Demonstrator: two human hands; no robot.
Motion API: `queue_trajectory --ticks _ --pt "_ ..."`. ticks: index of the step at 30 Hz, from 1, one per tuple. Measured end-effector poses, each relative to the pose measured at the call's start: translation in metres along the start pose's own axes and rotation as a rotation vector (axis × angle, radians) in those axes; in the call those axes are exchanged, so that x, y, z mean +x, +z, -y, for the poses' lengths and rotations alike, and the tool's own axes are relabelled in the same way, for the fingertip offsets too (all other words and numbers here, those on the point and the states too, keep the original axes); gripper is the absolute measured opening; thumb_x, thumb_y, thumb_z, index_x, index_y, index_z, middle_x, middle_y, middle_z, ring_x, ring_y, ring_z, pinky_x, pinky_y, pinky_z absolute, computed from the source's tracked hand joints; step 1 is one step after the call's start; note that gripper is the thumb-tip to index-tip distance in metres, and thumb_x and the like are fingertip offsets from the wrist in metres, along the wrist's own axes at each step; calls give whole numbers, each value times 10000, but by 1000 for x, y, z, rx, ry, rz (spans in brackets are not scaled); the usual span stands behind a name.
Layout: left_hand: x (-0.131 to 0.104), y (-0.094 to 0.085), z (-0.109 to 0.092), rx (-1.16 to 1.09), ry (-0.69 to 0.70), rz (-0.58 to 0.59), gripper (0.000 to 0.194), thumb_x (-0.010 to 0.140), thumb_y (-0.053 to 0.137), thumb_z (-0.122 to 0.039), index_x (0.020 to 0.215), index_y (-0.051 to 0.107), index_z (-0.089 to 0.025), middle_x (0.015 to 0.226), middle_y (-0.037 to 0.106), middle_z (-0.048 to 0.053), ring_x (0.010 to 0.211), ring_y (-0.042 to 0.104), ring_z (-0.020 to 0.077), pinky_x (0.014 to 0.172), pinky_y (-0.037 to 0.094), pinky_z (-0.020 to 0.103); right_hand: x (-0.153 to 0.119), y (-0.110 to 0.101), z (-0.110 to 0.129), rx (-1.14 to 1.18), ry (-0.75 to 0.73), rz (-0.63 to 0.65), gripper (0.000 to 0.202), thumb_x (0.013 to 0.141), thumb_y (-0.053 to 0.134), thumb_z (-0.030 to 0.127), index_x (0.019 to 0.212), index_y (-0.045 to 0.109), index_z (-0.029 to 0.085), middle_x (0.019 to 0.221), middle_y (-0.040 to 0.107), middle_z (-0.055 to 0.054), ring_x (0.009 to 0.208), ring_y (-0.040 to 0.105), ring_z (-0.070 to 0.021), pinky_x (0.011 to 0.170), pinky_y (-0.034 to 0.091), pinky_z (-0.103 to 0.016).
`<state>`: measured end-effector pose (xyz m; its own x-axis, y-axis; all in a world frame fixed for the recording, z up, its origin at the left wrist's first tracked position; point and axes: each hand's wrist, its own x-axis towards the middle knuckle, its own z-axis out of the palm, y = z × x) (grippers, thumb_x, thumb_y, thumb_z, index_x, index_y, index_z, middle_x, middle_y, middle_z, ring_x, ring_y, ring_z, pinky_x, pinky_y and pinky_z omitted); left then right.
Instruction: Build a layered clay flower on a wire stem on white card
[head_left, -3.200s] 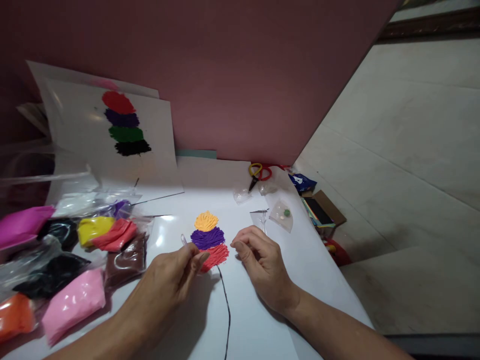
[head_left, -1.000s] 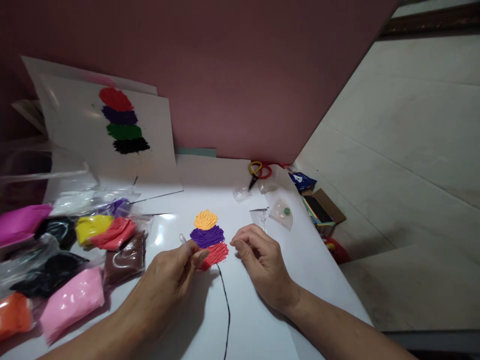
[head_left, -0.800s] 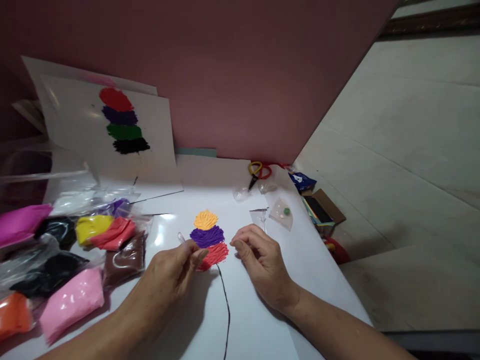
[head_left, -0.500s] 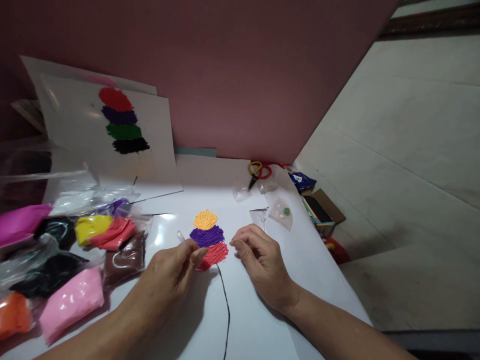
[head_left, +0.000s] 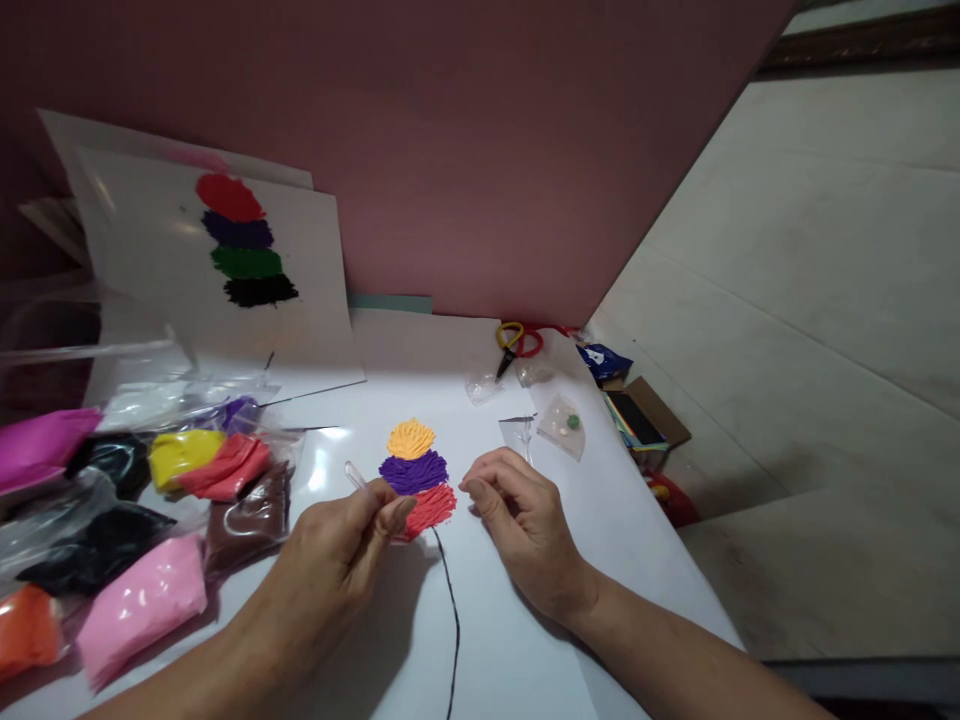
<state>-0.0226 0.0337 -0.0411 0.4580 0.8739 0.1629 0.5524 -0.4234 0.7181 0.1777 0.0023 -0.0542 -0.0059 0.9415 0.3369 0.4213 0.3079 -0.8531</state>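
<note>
My left hand (head_left: 352,545) pinches a thin clear plastic clay tool (head_left: 356,475) between thumb and fingers, over the left side of a red clay patch (head_left: 431,510). Purple clay (head_left: 414,472) and yellow-orange clay (head_left: 410,438) lie above the red, all with ridged surfaces, stuck on a white sheet (head_left: 510,640). A black line (head_left: 453,610) runs down from the red patch. Just right of the red clay, my right hand (head_left: 525,530) rests on the sheet, fingers curled and thumb meeting forefinger; whatever is between the tips is too small to make out.
Bags of coloured clay, including pink (head_left: 142,610) and brown (head_left: 247,520), crowd the left. Behind stands a card (head_left: 300,240) with stacked clay colours. Scissors (head_left: 510,350) and a small bag with green clay (head_left: 562,428) lie at the back right, near the table's right edge.
The clear tool in my left hand has tilted, its upper end now a little further left. My right hand looks unmoved.
</note>
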Motion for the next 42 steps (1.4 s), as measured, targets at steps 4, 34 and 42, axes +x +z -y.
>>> queue_trajectory --ticks 4,34,42 --pt "0 0 -1 31 -34 14 318 924 356 -330 670 495 -198 521 531 -43 461 469 110 485 368 222 0 0 1 -7 6 2 185 937 491 209 783 592 189 853 572 -37 767 551 -148 672 466 -294" --pt "-2 -1 6 196 -134 94 392 940 248 -431 702 468 -209 563 588 2 510 543 156 523 362 277 0 0 0 10 -2 2 184 939 492 209 791 598 178 853 567 -36 760 544 -139 680 462 -284" --pt "1 -3 1 211 -63 13 354 936 300 -364 660 454 -205 494 517 -33 439 479 126 490 323 254 0 0 0 14 2 1 186 937 494 208 785 597 178 854 567 -38 768 546 -140 684 461 -276"
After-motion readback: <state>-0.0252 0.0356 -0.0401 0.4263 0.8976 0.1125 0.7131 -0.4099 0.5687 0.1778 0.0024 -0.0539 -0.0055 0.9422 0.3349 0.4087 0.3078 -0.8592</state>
